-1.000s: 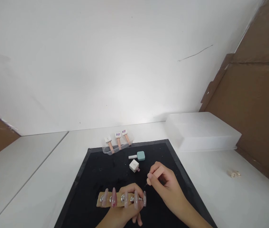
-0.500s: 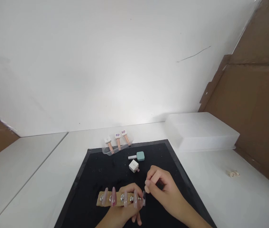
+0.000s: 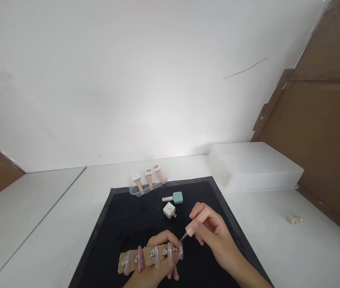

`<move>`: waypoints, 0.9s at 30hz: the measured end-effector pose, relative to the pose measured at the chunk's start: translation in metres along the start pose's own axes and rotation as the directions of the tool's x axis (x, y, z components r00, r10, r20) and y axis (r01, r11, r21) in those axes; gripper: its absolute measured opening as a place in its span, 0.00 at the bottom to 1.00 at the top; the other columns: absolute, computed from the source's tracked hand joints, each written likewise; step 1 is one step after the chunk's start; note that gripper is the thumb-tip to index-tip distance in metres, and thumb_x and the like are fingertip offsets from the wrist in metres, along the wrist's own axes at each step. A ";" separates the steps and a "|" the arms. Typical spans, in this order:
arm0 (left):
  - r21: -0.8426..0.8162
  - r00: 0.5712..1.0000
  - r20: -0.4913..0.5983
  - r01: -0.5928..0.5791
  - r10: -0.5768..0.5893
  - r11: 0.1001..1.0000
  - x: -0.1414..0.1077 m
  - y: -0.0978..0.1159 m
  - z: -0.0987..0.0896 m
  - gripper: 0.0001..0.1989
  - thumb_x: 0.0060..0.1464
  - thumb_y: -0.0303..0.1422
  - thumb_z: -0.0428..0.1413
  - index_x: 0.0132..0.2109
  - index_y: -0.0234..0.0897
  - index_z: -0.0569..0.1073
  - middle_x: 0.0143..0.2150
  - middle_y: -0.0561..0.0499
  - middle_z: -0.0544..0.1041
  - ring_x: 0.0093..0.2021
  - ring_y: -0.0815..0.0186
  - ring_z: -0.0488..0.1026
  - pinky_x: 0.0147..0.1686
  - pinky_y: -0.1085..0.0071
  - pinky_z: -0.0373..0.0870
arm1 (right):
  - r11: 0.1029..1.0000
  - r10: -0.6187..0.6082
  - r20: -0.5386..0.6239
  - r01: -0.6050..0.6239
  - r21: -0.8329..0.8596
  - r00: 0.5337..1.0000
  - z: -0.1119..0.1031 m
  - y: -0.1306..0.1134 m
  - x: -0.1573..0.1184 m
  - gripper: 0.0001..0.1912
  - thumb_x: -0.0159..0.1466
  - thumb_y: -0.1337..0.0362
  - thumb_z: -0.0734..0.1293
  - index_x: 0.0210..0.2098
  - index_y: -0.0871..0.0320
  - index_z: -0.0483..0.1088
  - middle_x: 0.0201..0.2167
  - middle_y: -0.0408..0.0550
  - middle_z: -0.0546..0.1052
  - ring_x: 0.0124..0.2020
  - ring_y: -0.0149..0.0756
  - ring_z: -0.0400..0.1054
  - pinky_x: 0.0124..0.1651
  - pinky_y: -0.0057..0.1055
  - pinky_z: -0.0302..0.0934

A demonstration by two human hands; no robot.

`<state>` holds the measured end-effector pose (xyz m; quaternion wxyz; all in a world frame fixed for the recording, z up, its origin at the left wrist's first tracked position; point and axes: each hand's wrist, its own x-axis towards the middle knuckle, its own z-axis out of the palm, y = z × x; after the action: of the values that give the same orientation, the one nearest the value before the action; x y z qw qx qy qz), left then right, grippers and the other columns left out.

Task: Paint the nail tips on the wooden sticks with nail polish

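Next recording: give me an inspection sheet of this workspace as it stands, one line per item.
Surface: black mat on a white table.
Job's things: wooden nail holder carrying five false nails, held tilted; brush cap with its bristle tip at the rightmost nail.
Clutter: open white polish bottle, teal bottle lying on its side, clear tray with three peach-capped bottles, small pale item on the table.
Grippers: left hand grips the holder; right hand pinches the brush cap.
Cables: nothing seen.
Surroundings: white wall, white box, brown board at right.
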<state>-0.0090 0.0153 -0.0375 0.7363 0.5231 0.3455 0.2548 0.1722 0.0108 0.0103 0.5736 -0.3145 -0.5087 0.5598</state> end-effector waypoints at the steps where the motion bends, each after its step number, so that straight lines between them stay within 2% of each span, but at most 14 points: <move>1: 0.000 0.999 0.008 -0.032 0.032 0.999 0.000 -0.002 -0.002 0.20 0.42 0.45 0.62 0.34 0.35 0.66 0.26 0.53 0.72 0.21 0.69 0.73 0.18 0.79 0.63 | 1.000 0.010 0.004 -0.010 0.029 1.000 -0.001 0.001 0.000 0.12 0.60 0.60 0.69 0.23 0.59 0.68 0.31 0.41 0.66 0.19 0.20 0.56 0.19 0.21 0.49; 4: 0.049 0.987 -0.092 -0.125 0.129 0.991 -0.002 -0.007 0.000 0.18 0.45 0.45 0.60 0.34 0.35 0.67 0.24 0.55 0.70 0.19 0.71 0.72 0.17 0.79 0.61 | 0.995 0.008 0.025 -0.010 0.102 1.000 -0.003 0.005 0.001 0.09 0.60 0.59 0.69 0.28 0.58 0.69 0.29 0.40 0.67 0.17 0.18 0.54 0.19 0.20 0.49; 6: 0.094 0.959 -0.188 -0.199 0.214 0.975 -0.006 -0.007 0.006 0.19 0.45 0.47 0.59 0.34 0.35 0.67 0.24 0.55 0.70 0.18 0.73 0.70 0.16 0.80 0.58 | 0.991 -0.005 0.053 -0.002 0.132 0.999 -0.004 0.006 0.001 0.09 0.60 0.57 0.68 0.30 0.57 0.71 0.29 0.40 0.67 0.16 0.18 0.55 0.19 0.20 0.49; 7: 0.099 0.959 -0.167 -0.213 0.228 0.972 -0.008 -0.006 0.008 0.21 0.43 0.48 0.60 0.35 0.35 0.68 0.27 0.54 0.71 0.18 0.73 0.70 0.16 0.80 0.59 | 0.990 -0.019 0.072 0.008 0.142 0.997 -0.004 0.006 0.001 0.10 0.61 0.57 0.67 0.30 0.57 0.71 0.30 0.41 0.68 0.15 0.17 0.56 0.18 0.20 0.49; 9: 0.162 0.943 -0.230 -0.207 0.241 0.965 -0.011 -0.003 0.012 0.18 0.47 0.47 0.57 0.35 0.35 0.68 0.27 0.54 0.70 0.20 0.74 0.69 0.19 0.79 0.60 | 0.988 -0.053 0.111 0.035 0.154 0.992 -0.003 0.007 0.000 0.11 0.62 0.57 0.66 0.29 0.57 0.72 0.34 0.43 0.68 0.16 0.18 0.59 0.17 0.20 0.50; 11: 0.187 0.940 -0.233 -0.209 0.250 0.960 -0.011 -0.002 0.012 0.18 0.48 0.46 0.56 0.35 0.35 0.68 0.26 0.54 0.70 0.20 0.74 0.68 0.20 0.79 0.61 | 0.986 -0.081 0.129 0.061 0.157 0.988 -0.003 0.008 -0.001 0.11 0.63 0.57 0.65 0.29 0.57 0.72 0.35 0.43 0.68 0.16 0.18 0.61 0.18 0.21 0.53; 14: 0.136 0.939 -0.229 -0.230 0.257 0.964 -0.008 -0.009 0.007 0.20 0.48 0.47 0.56 0.41 0.37 0.66 0.28 0.54 0.71 0.19 0.74 0.68 0.19 0.78 0.62 | 0.988 -0.102 0.127 0.086 0.125 0.987 -0.003 0.006 -0.001 0.14 0.65 0.56 0.63 0.28 0.57 0.71 0.33 0.42 0.68 0.16 0.18 0.59 0.22 0.23 0.55; 19: 0.079 0.936 -0.250 -0.236 0.249 0.968 -0.002 -0.018 0.004 0.18 0.47 0.45 0.58 0.38 0.38 0.65 0.26 0.56 0.71 0.17 0.74 0.68 0.16 0.80 0.60 | 0.999 -0.031 0.143 0.033 -0.008 0.989 -0.002 -0.001 -0.003 0.18 0.65 0.56 0.63 0.23 0.60 0.67 0.28 0.42 0.69 0.16 0.18 0.54 0.19 0.22 0.49; 24: 0.057 0.930 -0.238 -0.275 0.281 0.960 -0.005 -0.006 0.012 0.21 0.45 0.48 0.58 0.38 0.37 0.65 0.26 0.56 0.70 0.18 0.75 0.67 0.17 0.80 0.59 | 0.988 -0.013 0.157 0.037 -0.151 0.987 -0.005 0.000 -0.006 0.17 0.64 0.57 0.63 0.22 0.59 0.67 0.27 0.43 0.70 0.17 0.22 0.55 0.19 0.22 0.49; 27: 0.087 0.925 -0.289 -0.230 0.246 0.969 -0.005 0.002 0.017 0.19 0.45 0.47 0.59 0.35 0.36 0.66 0.22 0.58 0.67 0.17 0.76 0.66 0.17 0.81 0.58 | 0.978 -0.029 0.167 0.062 -0.199 0.986 -0.007 0.002 -0.007 0.15 0.64 0.58 0.64 0.23 0.58 0.69 0.27 0.44 0.71 0.17 0.23 0.56 0.19 0.23 0.51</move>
<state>0.0008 0.0020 -0.0307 0.6256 0.5357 0.3928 0.4091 0.1789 0.0055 0.0048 0.5075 -0.3128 -0.6157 0.5153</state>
